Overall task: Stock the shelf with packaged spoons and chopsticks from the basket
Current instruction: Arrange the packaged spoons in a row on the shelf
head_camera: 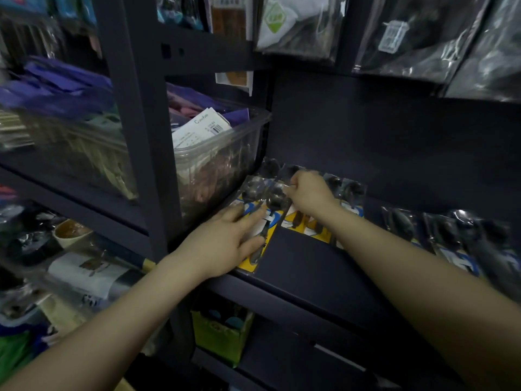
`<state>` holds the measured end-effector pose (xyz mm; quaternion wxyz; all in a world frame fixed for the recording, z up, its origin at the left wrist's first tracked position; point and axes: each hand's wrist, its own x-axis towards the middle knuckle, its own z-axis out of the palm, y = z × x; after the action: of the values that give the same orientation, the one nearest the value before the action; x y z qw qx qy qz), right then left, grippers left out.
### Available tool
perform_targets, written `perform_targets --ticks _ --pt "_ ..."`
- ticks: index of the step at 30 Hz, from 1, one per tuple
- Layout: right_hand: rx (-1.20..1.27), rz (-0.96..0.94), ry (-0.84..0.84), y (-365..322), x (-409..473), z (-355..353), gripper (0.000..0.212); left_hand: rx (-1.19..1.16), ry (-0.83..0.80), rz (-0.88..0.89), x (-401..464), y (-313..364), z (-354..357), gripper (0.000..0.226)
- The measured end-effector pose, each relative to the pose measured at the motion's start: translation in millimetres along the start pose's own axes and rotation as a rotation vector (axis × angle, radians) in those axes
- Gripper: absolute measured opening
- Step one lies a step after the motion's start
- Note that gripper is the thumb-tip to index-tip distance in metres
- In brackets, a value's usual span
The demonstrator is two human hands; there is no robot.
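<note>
1. Spoon packs (pixel 260 218) are laid at the left end of the dark shelf (pixel 304 266); one is pressed flat by the left hand (pixel 225 244), its top pinched by the right hand (pixel 308 193).
2. Light, slippery film over stiff card is judged; edges are best gripped.
3. Pack print cannot be read; a tag in the clear bin (pixel 222 153) is too blurred to read.

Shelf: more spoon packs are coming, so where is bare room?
Bare shelf lies in front, between the left pack under the left hand and the right-end packs. The back left corner by the right hand is crowded.
</note>
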<state>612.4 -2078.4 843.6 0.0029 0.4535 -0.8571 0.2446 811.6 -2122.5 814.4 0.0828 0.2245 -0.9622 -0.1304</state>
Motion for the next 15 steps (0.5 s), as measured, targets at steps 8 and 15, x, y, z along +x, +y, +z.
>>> perform_targets --ticks 8,15 --pt "-0.148 -0.217 -0.091 41.7 -44.5 -63.8 0.022 0.093 0.007 0.040 4.3 -2.8 -5.7 0.076" --pt "-0.118 0.033 -0.227 128.9 -56.9 -122.7 0.033 -0.078 0.282 0.182 8.9 59.7 -19.1 0.067"
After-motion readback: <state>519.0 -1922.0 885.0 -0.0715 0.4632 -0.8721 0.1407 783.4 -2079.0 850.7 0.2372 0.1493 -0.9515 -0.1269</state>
